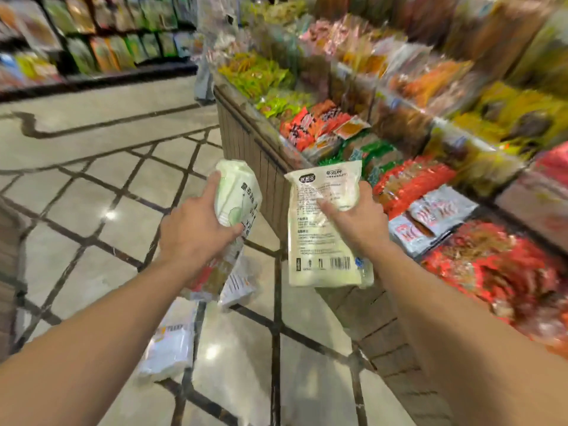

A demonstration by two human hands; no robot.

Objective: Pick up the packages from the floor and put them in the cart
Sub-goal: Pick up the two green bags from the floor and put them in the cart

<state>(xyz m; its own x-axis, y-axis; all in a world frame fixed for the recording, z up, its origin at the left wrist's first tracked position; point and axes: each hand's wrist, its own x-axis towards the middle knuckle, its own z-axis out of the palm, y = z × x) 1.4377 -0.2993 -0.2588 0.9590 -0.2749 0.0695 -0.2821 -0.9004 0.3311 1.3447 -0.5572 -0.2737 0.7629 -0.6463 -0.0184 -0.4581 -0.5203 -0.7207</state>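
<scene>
The left hand (196, 229) grips a pale green packet (238, 195); the right hand (358, 219) pinches a cream packet (322, 241). Both are held above the floor (92, 210), where a white packet (169, 345) lies.

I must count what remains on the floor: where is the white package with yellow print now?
In the head view, the white package lies on the tiled floor, low and left of centre, under the left forearm and near the smaller packages below the left hand.
</scene>
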